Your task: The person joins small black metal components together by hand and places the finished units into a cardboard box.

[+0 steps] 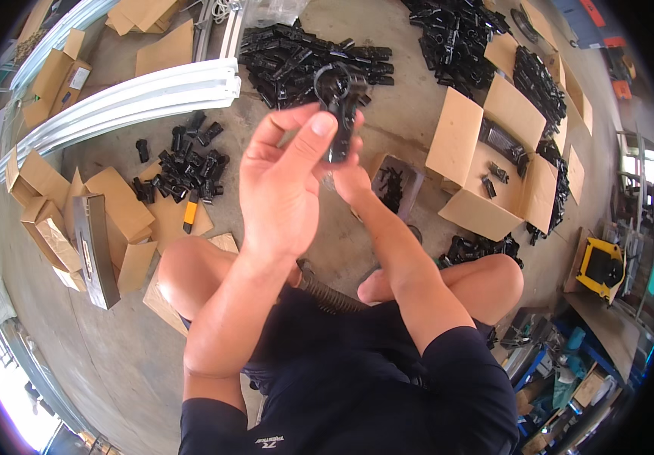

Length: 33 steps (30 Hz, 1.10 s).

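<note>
"Concrete floor (145, 356) around you; what crowds it?"

"Black heaps (289, 62) ahead, open cartons (450, 135) on both sides, white rails (141, 97) at left."

"And your grip?"

"My left hand (281, 178) pinches a black part (340, 138) in front of me; behind it my right hand (350, 184) half hides, its hold I can't tell."
</note>
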{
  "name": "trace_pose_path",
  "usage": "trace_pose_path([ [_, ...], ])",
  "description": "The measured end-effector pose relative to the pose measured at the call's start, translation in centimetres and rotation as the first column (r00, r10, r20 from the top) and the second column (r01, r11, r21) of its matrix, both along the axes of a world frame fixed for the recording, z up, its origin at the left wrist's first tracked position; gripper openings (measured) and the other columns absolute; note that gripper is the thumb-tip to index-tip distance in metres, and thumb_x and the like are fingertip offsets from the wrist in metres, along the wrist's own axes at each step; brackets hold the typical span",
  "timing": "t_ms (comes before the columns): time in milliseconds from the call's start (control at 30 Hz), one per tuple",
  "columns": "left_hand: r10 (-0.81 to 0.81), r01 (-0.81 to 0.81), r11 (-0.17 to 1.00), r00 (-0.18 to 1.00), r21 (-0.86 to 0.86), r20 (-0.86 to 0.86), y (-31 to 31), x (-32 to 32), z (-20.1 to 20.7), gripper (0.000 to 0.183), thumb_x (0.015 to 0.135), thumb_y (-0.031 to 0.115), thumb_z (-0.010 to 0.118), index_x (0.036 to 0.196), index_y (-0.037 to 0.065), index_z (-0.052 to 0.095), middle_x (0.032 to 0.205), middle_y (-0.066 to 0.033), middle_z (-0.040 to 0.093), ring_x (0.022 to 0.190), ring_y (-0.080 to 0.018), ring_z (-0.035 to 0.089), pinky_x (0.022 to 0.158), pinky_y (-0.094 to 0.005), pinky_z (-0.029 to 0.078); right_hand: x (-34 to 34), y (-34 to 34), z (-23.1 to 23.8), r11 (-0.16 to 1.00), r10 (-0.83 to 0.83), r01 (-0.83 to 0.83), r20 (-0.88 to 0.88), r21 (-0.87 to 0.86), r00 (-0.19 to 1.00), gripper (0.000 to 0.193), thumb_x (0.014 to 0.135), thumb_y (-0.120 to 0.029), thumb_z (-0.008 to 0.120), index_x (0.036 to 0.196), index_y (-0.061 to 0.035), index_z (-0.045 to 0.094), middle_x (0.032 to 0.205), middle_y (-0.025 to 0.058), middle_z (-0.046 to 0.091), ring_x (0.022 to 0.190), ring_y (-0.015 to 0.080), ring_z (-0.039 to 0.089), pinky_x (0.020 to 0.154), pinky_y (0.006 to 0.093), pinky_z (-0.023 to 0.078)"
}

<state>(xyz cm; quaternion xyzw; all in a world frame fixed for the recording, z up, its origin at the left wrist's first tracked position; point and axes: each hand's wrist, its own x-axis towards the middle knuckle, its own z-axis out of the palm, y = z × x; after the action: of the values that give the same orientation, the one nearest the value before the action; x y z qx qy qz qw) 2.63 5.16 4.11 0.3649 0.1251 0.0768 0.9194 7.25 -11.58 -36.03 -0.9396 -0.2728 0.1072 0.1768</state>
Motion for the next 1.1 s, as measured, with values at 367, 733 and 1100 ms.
trace_pose_path([
  [367,-0.033,0.017,0.983,0.996,-0.181,-0.083,0.7,-0.7,-1.9,0.015,0.103,0.021,0.063,0.108,0.007,0.066,0.116,-0.0213,0.072,0.094,-0.0252,0.073,0.078,-0.0324,0.062,-1.7,3.7,4.7,1.000,-0.014,0.014,-0.019,0.000,1.000,0.019,0.089,-0.013,0.059,0.097,-0.0020,0.072,0.099,0.0161,0.071,0.100,0.0340,0.067,0.083,0.0428,0.058],
  [733,-0.030,0.017,0.987,0.997,-0.162,-0.078,-1.2,-0.7,-2.4,0.013,0.101,0.017,0.067,0.103,0.005,0.064,0.106,-0.0172,0.074,0.088,-0.0216,0.072,0.078,-0.0324,0.059,3.9,-1.0,34.3,0.758,-0.163,0.210,-0.133,0.618,0.978,0.020,0.090,0.000,0.065,0.108,-0.0038,0.073,0.101,0.0136,0.070,0.093,0.0268,0.071,0.081,0.0374,0.057],
  [1100,-0.028,0.024,0.999,0.997,-0.048,-0.076,-4.7,-1.4,-3.8,0.009,0.099,0.011,0.069,0.104,0.006,0.064,0.104,-0.0101,0.074,0.088,-0.0179,0.071,0.078,-0.0330,0.059,-1.0,-3.0,38.8,0.540,-0.098,0.104,-0.061,0.835,0.993,0.020,0.089,0.008,0.069,0.107,-0.0016,0.072,0.100,0.0100,0.070,0.089,0.0180,0.072,0.074,0.0277,0.059],
])
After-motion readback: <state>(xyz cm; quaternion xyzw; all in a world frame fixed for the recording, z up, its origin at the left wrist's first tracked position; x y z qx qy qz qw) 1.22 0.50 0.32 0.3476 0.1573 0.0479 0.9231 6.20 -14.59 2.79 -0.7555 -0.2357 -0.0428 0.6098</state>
